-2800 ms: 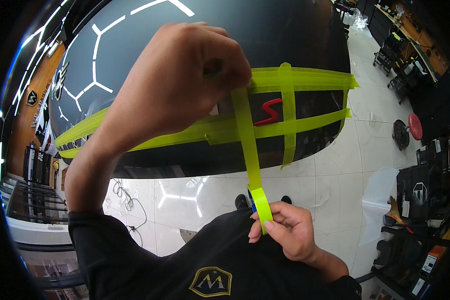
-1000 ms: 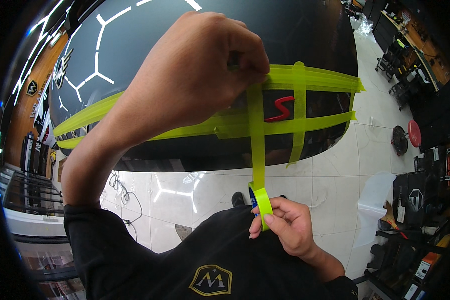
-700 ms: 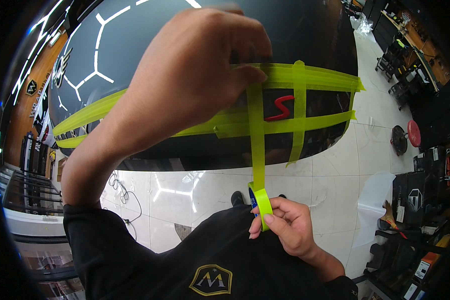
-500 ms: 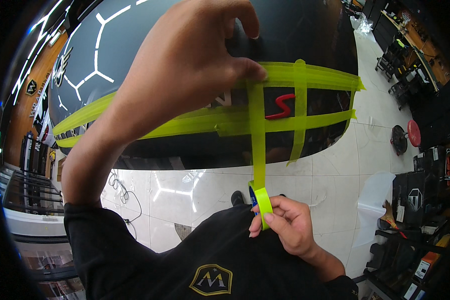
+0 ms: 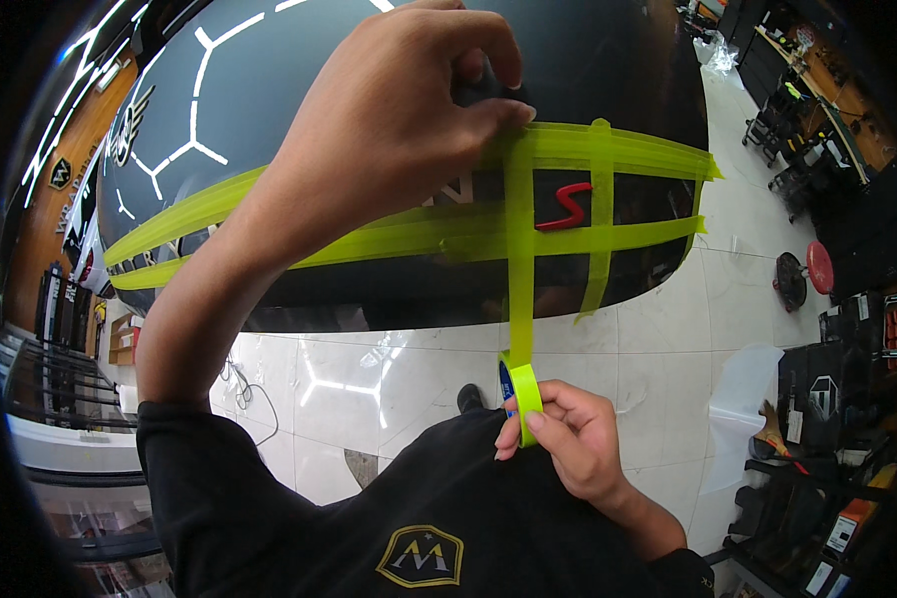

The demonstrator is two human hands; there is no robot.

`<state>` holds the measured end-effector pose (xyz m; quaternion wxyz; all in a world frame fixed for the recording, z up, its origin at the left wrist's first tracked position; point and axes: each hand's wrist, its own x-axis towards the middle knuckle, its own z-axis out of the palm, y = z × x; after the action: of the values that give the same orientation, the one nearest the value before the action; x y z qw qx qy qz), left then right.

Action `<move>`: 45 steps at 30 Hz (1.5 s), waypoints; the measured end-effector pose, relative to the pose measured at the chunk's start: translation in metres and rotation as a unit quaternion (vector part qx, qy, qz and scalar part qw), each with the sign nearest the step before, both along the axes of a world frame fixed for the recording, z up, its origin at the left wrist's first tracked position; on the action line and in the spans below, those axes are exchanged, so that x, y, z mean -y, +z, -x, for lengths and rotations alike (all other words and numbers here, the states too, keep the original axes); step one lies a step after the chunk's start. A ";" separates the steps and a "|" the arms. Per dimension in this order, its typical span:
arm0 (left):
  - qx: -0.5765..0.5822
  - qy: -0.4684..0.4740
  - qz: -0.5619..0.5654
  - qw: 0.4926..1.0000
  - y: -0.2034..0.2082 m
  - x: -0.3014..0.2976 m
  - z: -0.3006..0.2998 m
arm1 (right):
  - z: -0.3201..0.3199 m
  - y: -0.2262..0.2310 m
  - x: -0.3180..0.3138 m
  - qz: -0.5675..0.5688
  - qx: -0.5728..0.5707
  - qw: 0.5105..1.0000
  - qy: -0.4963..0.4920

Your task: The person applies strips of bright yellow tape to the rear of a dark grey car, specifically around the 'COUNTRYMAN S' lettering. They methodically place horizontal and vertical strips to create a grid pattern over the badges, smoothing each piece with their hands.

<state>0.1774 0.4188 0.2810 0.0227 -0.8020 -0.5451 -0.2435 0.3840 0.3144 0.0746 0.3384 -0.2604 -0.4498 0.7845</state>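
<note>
My left hand (image 5: 399, 110) reaches over a dark, glossy car panel (image 5: 578, 60). Its fingers curl with a gap between thumb and index, and the thumb tip rests close to the upper end of a yellow-green tape strip (image 5: 519, 214). That strip runs down across two lengthwise tape bands and past the panel's lower edge to a masking tape roll (image 5: 528, 404), which is pinched in my right hand (image 5: 573, 444). Right of the strip, a red letter-shaped emblem (image 5: 571, 204) sits between the bands, with another vertical strip (image 5: 598, 219) beyond it. My left hand and forearm hide part of the lettering.
Pale tiled floor (image 5: 658, 399) lies below the panel, with a dark cable (image 5: 254, 394) on it at left. A red round stool seat (image 5: 818, 268), black cases (image 5: 817, 399) and a workbench (image 5: 817, 90) stand along the right. Shelving (image 5: 50, 359) lines the left.
My left thumb has shifted up from the tape strip to its upper end. The roll in my right hand has risen slightly, and the strip's lower part has moved a little to the right.
</note>
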 end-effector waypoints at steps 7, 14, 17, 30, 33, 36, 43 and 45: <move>-0.205 -0.088 -0.211 0.952 -0.045 -0.006 0.039 | 0.000 -0.003 -0.002 -0.003 -0.008 1.000 -0.002; -0.351 -0.047 -0.073 0.932 -0.084 0.039 0.037 | -0.001 -0.003 -0.002 0.029 -0.010 1.000 0.009; -0.339 -0.060 -0.035 0.938 -0.091 0.044 0.041 | -0.001 -0.002 -0.004 0.032 -0.011 0.999 0.017; -0.335 -0.076 -0.005 0.939 -0.086 0.047 0.047 | -0.002 -0.002 -0.007 0.033 -0.013 0.999 0.019; -0.342 -0.076 -0.006 0.936 -0.086 0.047 0.046 | -0.001 -0.006 -0.005 0.052 -0.024 0.998 0.006; -0.340 -0.083 -0.005 0.937 -0.089 0.046 0.048 | 0.001 -0.005 -0.006 0.063 -0.023 0.998 -0.015; -0.323 -0.092 0.006 0.942 -0.089 0.045 0.051 | 0.012 -0.002 0.000 0.031 0.008 0.998 -0.046; -0.327 -0.100 0.000 0.940 -0.089 0.044 0.052 | 0.018 -0.006 0.001 0.026 -0.021 0.997 -0.063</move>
<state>0.1252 0.3749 0.1920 0.1755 -0.8876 -0.4247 0.0306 0.3663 0.3135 0.0690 0.3898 -0.2801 -0.4047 0.7783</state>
